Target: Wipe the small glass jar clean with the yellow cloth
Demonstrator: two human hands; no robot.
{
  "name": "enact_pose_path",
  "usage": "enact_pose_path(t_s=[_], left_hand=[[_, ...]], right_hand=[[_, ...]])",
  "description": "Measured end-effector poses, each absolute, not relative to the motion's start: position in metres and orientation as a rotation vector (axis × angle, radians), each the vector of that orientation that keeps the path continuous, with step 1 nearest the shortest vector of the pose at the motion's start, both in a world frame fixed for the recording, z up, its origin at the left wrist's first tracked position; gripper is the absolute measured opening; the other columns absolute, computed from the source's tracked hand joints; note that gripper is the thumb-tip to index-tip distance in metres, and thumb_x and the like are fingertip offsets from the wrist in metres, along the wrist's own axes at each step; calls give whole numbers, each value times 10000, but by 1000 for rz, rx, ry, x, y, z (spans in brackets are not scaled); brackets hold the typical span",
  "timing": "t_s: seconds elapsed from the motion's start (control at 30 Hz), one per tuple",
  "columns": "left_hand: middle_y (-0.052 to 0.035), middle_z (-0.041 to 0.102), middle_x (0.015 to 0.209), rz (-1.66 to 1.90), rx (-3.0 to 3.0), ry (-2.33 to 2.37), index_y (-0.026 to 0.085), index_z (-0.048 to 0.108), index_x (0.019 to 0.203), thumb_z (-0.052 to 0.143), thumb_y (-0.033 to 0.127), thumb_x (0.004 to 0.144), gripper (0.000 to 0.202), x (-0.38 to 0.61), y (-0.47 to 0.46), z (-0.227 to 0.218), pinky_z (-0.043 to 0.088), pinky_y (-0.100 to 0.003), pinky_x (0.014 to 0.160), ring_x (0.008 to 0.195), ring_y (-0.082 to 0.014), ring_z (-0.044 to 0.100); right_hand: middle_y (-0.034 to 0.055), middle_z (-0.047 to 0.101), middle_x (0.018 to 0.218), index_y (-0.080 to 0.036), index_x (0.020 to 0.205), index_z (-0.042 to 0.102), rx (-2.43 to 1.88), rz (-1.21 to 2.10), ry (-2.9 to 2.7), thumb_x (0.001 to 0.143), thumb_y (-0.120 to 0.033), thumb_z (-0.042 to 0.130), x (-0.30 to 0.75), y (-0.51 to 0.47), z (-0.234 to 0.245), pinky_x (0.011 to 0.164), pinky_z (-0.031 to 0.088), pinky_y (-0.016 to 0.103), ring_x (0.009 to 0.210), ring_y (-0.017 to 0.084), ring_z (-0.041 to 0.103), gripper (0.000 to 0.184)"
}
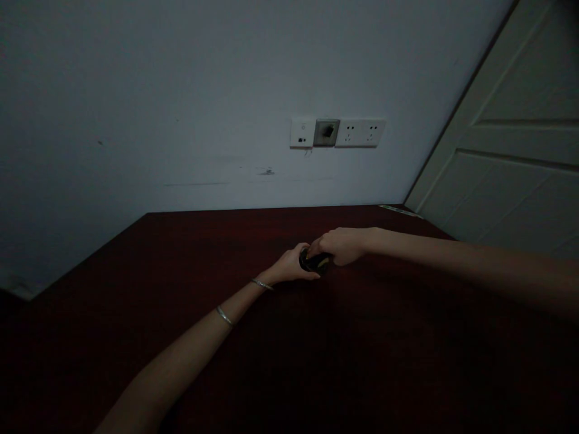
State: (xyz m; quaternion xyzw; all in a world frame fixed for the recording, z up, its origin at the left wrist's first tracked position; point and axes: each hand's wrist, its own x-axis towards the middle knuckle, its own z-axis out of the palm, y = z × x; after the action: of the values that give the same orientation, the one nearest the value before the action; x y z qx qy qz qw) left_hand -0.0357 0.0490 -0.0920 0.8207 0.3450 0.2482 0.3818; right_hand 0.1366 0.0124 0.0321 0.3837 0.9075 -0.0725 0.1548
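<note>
A small, dark, rounded object [314, 261] with a yellowish patch is between my hands, over the dark red tabletop [203, 241]. Its kind is hard to make out in the dim light. My left hand [293, 264] is wrapped round its left side, thumb and fingers curled about it. From the right, my right hand [340, 245] reaches over the object, and its bent fingers press on the top and right side. Whether those fingers pinch a part of it is hidden. Two silver bracelets [263, 284] circle my left wrist and forearm.
Behind the table rises a pale wall [181, 108] with scuff marks. It carries white socket plates [360, 133] and a grey plate [326, 132] with something dark plugged in. A panelled white door [511, 138] stands at the right. A thin strip [400, 210] lies near the table's back right corner.
</note>
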Motion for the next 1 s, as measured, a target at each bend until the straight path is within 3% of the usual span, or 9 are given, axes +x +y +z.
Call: enact_pose_path(t_s=[0.17, 0.3, 0.43, 0.57, 0.63, 0.7, 0.83, 0.93, 1.0], left_hand=[[-166, 642, 1154, 626, 2087, 893, 130, 444, 1279, 835, 393, 517, 896, -35, 51, -93, 500, -438, 888, 1052, -307, 621], [-170, 638, 1166, 633, 2081, 885, 126, 428, 1291, 838, 389, 514, 916, -35, 51, -95, 505, -433, 887, 1064, -307, 618], [-149, 637, 1175, 640, 2088, 882, 146, 436, 1287, 837, 394, 517, 903, -34, 51, -95, 501, -423, 897, 1069, -299, 616], [-137, 643, 1155, 643, 2110, 885, 145, 466, 1256, 833, 406, 519, 864, -33, 50, -94, 495, -434, 893, 1056, -307, 620], [-134, 649, 1136, 639, 2116, 889, 144, 467, 1255, 827, 420, 526, 859, -33, 50, -93, 500, -435, 878, 1039, -307, 628], [-132, 650, 1135, 633, 2117, 889, 150, 464, 1264, 823, 437, 532, 865, -34, 50, -93, 502, -434, 871, 1035, -307, 630], [-139, 635, 1173, 635, 2122, 855, 147, 455, 1281, 825, 466, 532, 894, -36, 52, -94, 487, -437, 907, 1073, -312, 613], [-143, 614, 1219, 658, 2107, 805, 159, 446, 1297, 832, 461, 531, 909, -36, 53, -96, 460, -449, 953, 1126, -318, 587], [-162, 589, 1263, 661, 2074, 770, 163, 411, 1335, 842, 441, 528, 956, -36, 54, -97, 430, -468, 994, 1168, -325, 564]], right_hand=[[41, 675, 768, -143, 989, 683, 1163, -393, 2433, 708, -105, 563, 127, 17, 19, 565, 413, 274, 588, 135, 580, 308], [34, 646, 766, -117, 910, 664, 1209, -470, 2337, 824, -195, 578, 118, 21, 16, 593, 467, 285, 619, 133, 586, 145], [58, 629, 1050, -143, 1087, 592, 1225, -578, 2226, 904, -345, 568, 114, 27, 18, 746, 538, 361, 872, 172, 627, 274], [78, 598, 1156, -155, 1166, 562, 1252, -675, 2151, 906, -337, 568, 115, 33, 22, 803, 535, 402, 965, 204, 616, 317], [70, 609, 1118, -153, 1143, 569, 1270, -721, 2142, 908, -346, 564, 116, 37, 24, 779, 539, 384, 926, 188, 623, 304], [53, 647, 957, -126, 1052, 617, 1288, -775, 2158, 891, -347, 574, 118, 39, 28, 678, 535, 333, 784, 168, 630, 277], [15, 618, 616, -97, 921, 693, 1293, -952, 2229, 762, -282, 571, 128, 39, 46, 468, 414, 262, 511, 133, 542, 273], [31, 665, 696, -115, 1099, 642, 1287, -1097, 2320, 675, -239, 513, 144, 35, 65, 482, 411, 250, 548, 135, 565, 460], [54, 691, 844, -128, 1261, 521, 1315, -1194, 2429, 637, -229, 459, 156, 30, 74, 532, 446, 253, 633, 144, 598, 635]])
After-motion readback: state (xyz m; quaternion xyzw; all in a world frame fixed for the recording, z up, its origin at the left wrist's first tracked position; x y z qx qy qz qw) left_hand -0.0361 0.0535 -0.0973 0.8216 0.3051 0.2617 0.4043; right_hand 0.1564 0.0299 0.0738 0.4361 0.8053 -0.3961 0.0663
